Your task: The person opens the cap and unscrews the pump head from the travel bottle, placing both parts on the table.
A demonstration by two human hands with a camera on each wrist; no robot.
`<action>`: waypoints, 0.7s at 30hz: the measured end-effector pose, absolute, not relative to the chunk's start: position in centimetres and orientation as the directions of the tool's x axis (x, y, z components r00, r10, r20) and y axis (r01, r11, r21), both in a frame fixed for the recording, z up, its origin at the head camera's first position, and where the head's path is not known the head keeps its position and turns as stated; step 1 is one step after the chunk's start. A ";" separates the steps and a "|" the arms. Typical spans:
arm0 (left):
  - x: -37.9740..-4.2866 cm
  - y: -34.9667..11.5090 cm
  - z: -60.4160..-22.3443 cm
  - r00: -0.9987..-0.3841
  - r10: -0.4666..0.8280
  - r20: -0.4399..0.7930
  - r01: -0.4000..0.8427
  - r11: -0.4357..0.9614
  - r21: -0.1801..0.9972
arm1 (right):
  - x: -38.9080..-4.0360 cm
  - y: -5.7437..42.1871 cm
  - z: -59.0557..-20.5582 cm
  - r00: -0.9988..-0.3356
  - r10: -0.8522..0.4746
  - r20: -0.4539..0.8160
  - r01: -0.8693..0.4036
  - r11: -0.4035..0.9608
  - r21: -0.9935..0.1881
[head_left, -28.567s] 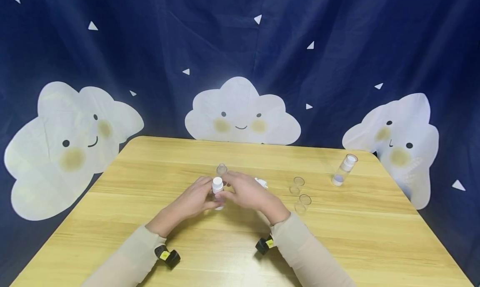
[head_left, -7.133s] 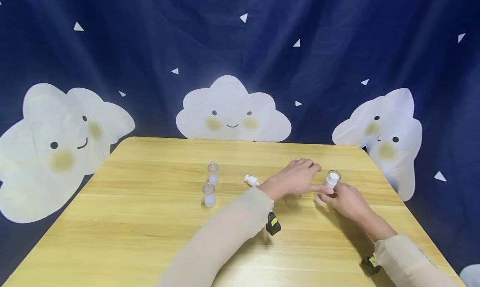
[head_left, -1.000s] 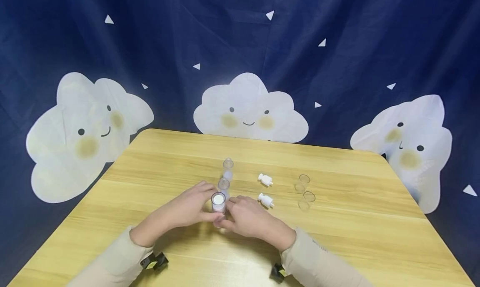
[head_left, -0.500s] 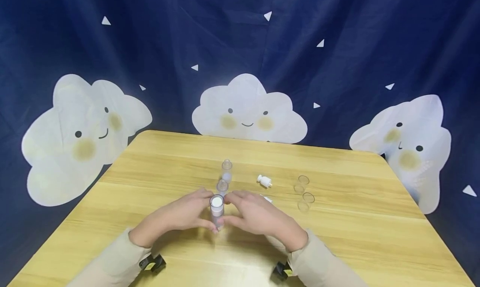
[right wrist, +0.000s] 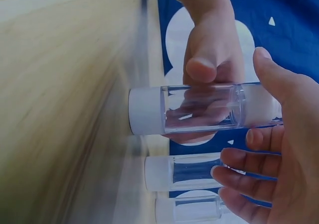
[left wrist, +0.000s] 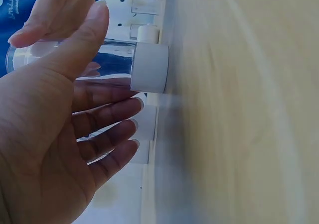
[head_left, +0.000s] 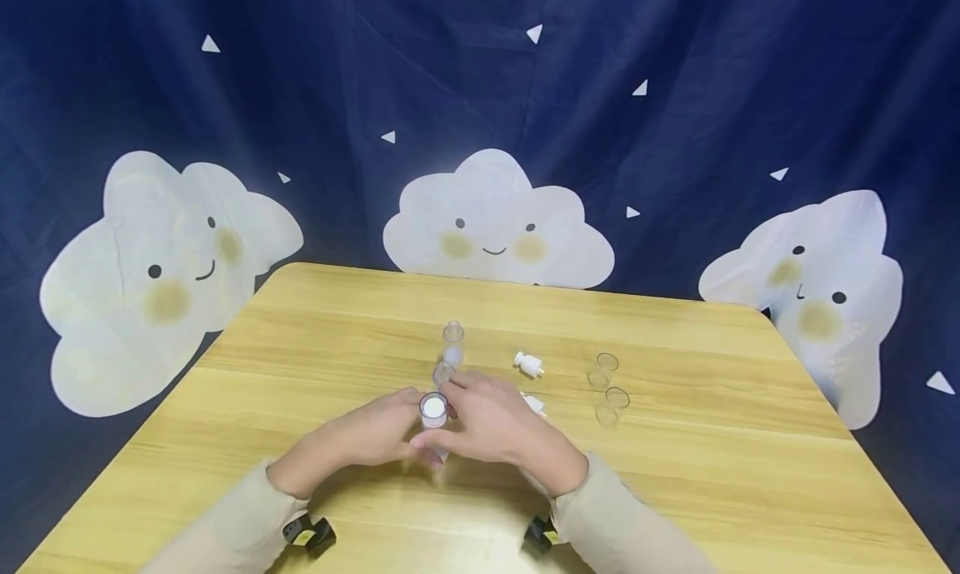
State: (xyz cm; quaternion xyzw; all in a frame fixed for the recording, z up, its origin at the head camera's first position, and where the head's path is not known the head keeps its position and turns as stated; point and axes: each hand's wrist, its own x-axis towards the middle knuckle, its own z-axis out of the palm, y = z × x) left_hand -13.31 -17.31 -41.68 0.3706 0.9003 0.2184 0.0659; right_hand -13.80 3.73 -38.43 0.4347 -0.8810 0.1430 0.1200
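Note:
A clear pump bottle (right wrist: 199,109) with a white base stands upright at the table's middle. Its white top (head_left: 433,409) shows inside a clear cap. My left hand (head_left: 378,428) grips the bottle's body, its thumb across the near side in the left wrist view. At the top, my right hand (head_left: 491,420) holds the clear cap (right wrist: 274,102) between thumb and index finger, the other fingers spread loosely. Behind it in a row stand two clear bottles with white bases, the nearer bottle (right wrist: 197,171) and the farther bottle (head_left: 453,345), both without pumps.
Two white pump heads lie to the right, the far pump head (head_left: 528,365) and the near pump head (head_left: 534,404), which is partly behind my right hand. Further right stand two clear caps, the back cap (head_left: 600,381) and the front cap (head_left: 607,413). A cloud-printed blue curtain (head_left: 330,99) hangs behind the table.
Over seconds, the bottle has come from the right side to the row's near end. In the last half second my right hand has shifted left and up onto its top.

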 end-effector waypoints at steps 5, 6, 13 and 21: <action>-13.4 -17.4 -41.9 -0.712 0.700 0.064 0.650 0.621 0.438 | -13.9 3.4 -38.4 -0.587 -0.732 0.346 -0.802 0.585 -0.122; -13.4 -17.5 -41.9 -0.717 0.694 0.069 0.647 0.624 0.438 | -13.9 3.3 -38.3 -0.586 -0.732 0.348 -0.801 0.587 -0.117; -13.1 -17.5 -41.9 -0.739 0.668 0.086 0.639 0.655 0.404 | -14.1 2.9 -38.4 -0.570 -0.727 0.384 -0.806 0.585 -0.090; -13.2 -17.2 -42.0 -0.748 0.658 0.086 0.627 0.657 0.419 | -14.2 2.8 -38.6 -0.515 -0.722 0.462 -0.828 0.558 -0.051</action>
